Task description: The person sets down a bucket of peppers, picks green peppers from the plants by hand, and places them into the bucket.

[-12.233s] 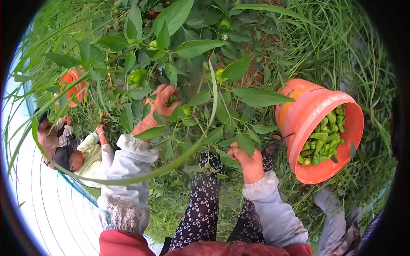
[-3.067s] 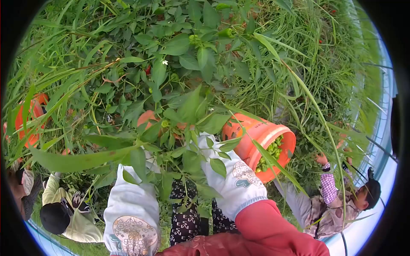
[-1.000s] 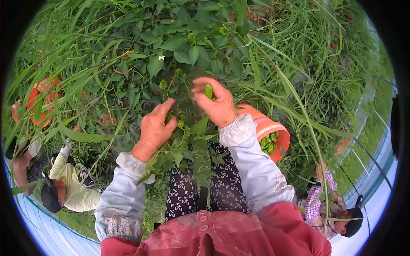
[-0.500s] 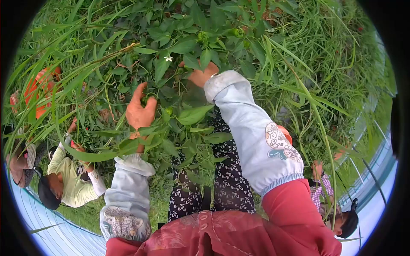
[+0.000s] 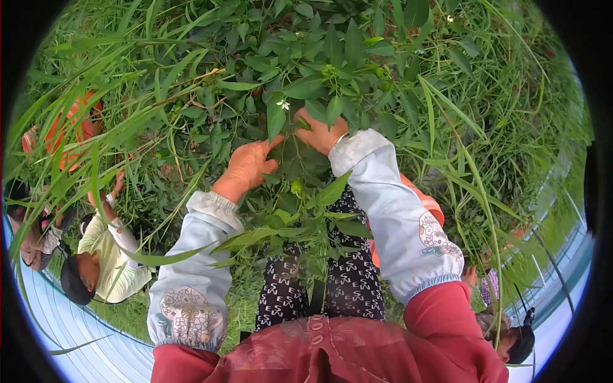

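At far left, a person in a dark cap is at work beyond tall grass, below an orange bucket half screened by blades. Next to that figure, a co-worker in a pale yellow top and black cap reaches up into the greenery. Nearer the middle, our left hand, in a pale blue oversleeve, reaches in among the pepper plants, its thumb and forefinger apart, the forefinger pointing toward our other hand. A white flower opens just above the gap between our hands, and a small green pepper hangs among the leaves below it, nearer to us. Our right hand is bent inward at the stems, partly behind a leaf; a bit of green shows at its fingers, but we cannot tell whether it is pepper or leaf, nor whether the fingertips meet. Below, our black-and-white patterned trousers stand behind the foliage. A second orange bucket shows past our right sleeve, mostly hidden by it. At far right, another person in a dark cap works low in the grass.
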`<state>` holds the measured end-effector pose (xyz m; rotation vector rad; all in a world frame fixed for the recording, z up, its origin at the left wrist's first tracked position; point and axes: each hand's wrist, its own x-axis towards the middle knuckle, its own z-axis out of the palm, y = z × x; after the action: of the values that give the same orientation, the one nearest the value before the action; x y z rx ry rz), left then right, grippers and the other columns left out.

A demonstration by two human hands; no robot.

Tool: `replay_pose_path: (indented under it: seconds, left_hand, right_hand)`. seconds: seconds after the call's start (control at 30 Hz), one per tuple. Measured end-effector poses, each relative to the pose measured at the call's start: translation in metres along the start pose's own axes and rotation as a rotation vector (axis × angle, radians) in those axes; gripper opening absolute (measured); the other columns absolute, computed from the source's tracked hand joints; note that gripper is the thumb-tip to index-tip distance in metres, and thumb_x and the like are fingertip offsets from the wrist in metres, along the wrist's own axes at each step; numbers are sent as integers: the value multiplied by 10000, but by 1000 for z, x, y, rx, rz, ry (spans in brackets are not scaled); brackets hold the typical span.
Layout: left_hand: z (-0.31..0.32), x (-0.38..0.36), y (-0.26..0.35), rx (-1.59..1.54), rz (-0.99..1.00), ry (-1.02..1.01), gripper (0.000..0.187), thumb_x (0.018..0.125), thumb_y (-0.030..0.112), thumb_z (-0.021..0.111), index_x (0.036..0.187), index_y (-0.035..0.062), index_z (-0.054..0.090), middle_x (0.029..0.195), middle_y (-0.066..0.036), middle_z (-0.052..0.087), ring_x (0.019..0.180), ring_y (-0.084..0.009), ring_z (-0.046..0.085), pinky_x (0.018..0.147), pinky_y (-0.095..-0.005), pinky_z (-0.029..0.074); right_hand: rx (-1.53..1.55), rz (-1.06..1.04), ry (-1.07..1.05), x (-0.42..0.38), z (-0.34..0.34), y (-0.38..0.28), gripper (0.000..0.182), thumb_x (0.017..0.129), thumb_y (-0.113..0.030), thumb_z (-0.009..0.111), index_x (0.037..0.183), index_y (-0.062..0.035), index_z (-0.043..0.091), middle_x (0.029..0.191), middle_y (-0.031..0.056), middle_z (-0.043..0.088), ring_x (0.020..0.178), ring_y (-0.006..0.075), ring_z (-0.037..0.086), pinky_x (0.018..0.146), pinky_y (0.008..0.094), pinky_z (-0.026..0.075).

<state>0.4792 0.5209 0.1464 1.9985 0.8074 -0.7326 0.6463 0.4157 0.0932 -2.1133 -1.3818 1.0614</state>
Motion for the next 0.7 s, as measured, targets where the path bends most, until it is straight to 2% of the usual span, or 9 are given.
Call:
replay_pose_path:
  seconds: [0.1,0.17,0.23,0.27,0.3,0.47,0.53,0.67,0.7]
  left_hand:
    - [5,-3,-8,81,-6,-75,448,748,126,600,1184,197,529,972,-140,613,868,-330,578,726,-403,468]
    - [12,-9,-14,-189,14,-112,437,747,87,619,1171,144,532,944,-130,617,881,-280,597,739,-353,472]
    - [6,-15,-1,-271,-51,-127,409,751,50,620,1148,107,543,925,-105,620,872,-228,613,704,-317,486]
    - [5,-17,8,-263,-122,-129,385,755,26,615,1130,87,553,915,-83,621,858,-193,622,665,-299,499]
    - [9,-20,11,-262,-118,-133,385,755,26,615,1130,87,553,915,-83,621,858,-193,622,665,-299,499]
    - [30,-30,17,-1209,-122,-45,298,752,-20,615,1048,-7,579,910,-38,611,750,-132,591,559,-264,511]
    - [29,-33,27,-1218,-167,-38,277,753,-10,622,1028,-6,587,899,-37,610,710,-127,582,554,-259,507]
    - [16,-45,39,-1341,-277,-57,239,759,30,644,995,7,610,852,-29,614,620,-122,569,536,-256,492]
    - [15,-44,38,-1337,-279,-56,239,759,30,644,995,7,610,852,-29,614,620,-122,569,536,-256,492]
  right_hand:
    - [93,18,-81,-4,0,-1,304,738,-241,601,1016,-122,576,981,112,587,888,292,574,772,383,460]
    - [118,11,-79,-11,14,11,295,740,-239,603,1006,-116,575,980,105,588,884,287,575,763,385,459]
    - [91,-107,225,-22,22,12,365,733,-257,623,1084,-186,548,1038,54,599,890,295,594,781,398,477]
    - [90,-103,228,-26,25,15,365,733,-257,623,1084,-186,548,1038,54,599,890,295,594,781,398,477]
    - [75,-99,195,-29,21,14,358,739,-248,620,1085,-188,547,1029,56,598,904,284,589,794,389,474]
    - [93,-88,101,-27,47,42,330,764,-219,607,1085,-173,546,992,41,598,906,238,578,822,363,464]
    - [518,228,-81,-31,42,36,317,782,-199,606,1080,-115,539,996,38,588,864,202,575,818,352,467]
    - [283,155,-243,-25,39,22,309,823,-219,572,1067,-37,521,1000,73,568,882,197,561,846,360,457]
    - [606,121,-25,-30,37,22,272,815,-227,584,1024,-54,579,906,69,605,826,186,588,758,342,471]
